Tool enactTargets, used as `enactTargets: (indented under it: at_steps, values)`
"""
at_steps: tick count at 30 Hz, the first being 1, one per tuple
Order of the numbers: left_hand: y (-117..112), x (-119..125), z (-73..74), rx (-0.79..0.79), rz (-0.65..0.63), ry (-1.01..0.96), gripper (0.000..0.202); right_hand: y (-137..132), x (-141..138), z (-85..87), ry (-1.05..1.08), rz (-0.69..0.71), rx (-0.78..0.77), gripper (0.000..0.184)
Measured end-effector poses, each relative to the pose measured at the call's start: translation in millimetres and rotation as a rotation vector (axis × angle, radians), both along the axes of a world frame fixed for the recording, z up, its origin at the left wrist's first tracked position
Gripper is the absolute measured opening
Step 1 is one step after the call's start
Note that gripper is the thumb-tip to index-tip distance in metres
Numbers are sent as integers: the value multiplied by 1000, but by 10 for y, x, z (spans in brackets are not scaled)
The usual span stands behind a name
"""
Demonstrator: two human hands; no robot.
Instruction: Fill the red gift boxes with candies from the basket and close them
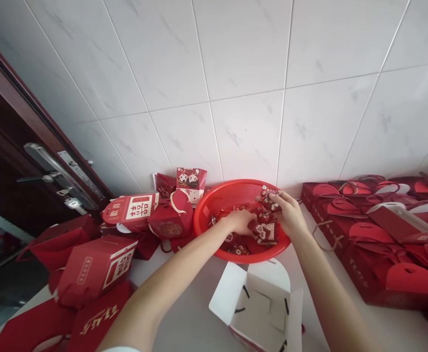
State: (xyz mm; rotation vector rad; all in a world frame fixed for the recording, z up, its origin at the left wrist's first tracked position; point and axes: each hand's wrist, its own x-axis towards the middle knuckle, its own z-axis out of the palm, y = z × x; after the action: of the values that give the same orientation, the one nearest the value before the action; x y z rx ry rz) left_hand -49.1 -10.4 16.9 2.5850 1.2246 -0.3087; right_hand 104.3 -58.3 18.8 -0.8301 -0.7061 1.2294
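A red plastic basket (206,198) with mesh sides stands against the wall and holds several small wrapped candies (268,231) in dark red, printed wrappers. Inside it, my left hand (240,222) reaches down with curled fingers closed at a red wrapper; the fingertips are partly hidden. At the basket's right side, my right hand (287,211) pinches a red wrapped candy (265,194) near the rim. Between my forearms, just in front of the basket, an open gift box (261,303) shows its white inside, with its flaps folded out and black cord ends poking through the walls.
Folded red gift boxes (98,269) crowd the table's left side, some with rope handles. On the right, rows of closed red boxes (360,244) with cord handles line the wall. A tiled wall (243,122) rises behind; a dark door (11,127) with a metal handle is at left.
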Motion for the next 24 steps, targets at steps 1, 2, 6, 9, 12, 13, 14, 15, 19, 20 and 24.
enactTargets:
  at_steps: [1, 2, 6, 9, 12, 13, 14, 15, 19, 20, 24]
  values:
    - [11, -4, 2, 47, 29, -50, 29, -1, 3, -1, -7, 1, 5, 34]
    - [27, -16, 7, 96, 66, -95, 20, -2, 5, -2, -15, 5, 9, 33]
    - [121, -115, 20, 256, 224, -214, 35, -4, 4, -5, -25, 5, 16, 31]
    - [173, -181, 14, 285, 259, -254, 35, -2, 2, -3, -23, 8, 12, 31]
    - [160, -164, 17, 255, 169, -295, 22, 2, 7, 0, -34, 9, 5, 30]
    - [138, -136, 19, 232, 118, -309, 20, 3, 9, -1, -40, 5, 3, 30]
    - [108, -100, 18, 197, 53, -319, 19, 3, 11, -2, -47, 1, 2, 30]
    - [70, -57, 14, 149, -27, -321, 16, 2, 14, -3, -55, 0, 2, 30]
    - [-97, 92, -39, -152, -281, -220, 6, -7, 17, -7, -63, 0, 20, 29]
    - [-128, 110, -53, -207, -285, -185, 6, -8, 16, -7, -62, 1, 21, 29]
    - [-137, 95, -58, -79, -136, -116, 24, -6, 11, 0, -77, -13, 17, 28]
